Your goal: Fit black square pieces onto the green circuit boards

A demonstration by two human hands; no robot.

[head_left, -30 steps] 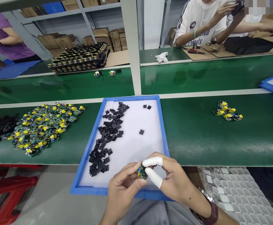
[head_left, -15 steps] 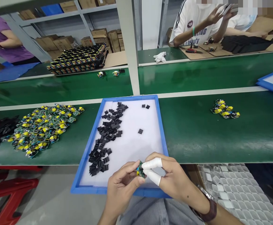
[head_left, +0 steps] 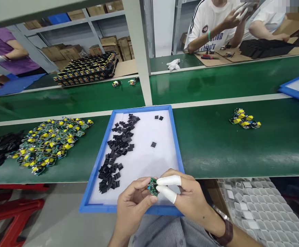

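My left hand (head_left: 135, 199) grips a small green circuit board (head_left: 152, 187) by its edges, between thumb and fingers, over the near end of a blue-rimmed tray (head_left: 175, 137). White finger cots cover the thumb and index finger of my right hand (head_left: 184, 192). Those two fingertips are pinched together against the board's face; a dark bit shows between them, too small to make out. Along the tray's left side lie many small black folded plastic pieces (head_left: 122, 140). A single black piece (head_left: 153, 144) and two more (head_left: 159, 117) lie apart on the white surface.
Left of the tray sits a heap of circuit boards (head_left: 49, 142) with yellow parts, beside a black pile (head_left: 4, 147). A smaller board group (head_left: 245, 118) lies right. Below right are clear plastic covers (head_left: 264, 209); a red stool (head_left: 13, 212) stands left. Co-workers (head_left: 213, 27) sit opposite.
The board in my left hand has turned so that its green face shows more. My right fingertips stay at it. The view has shifted slightly.
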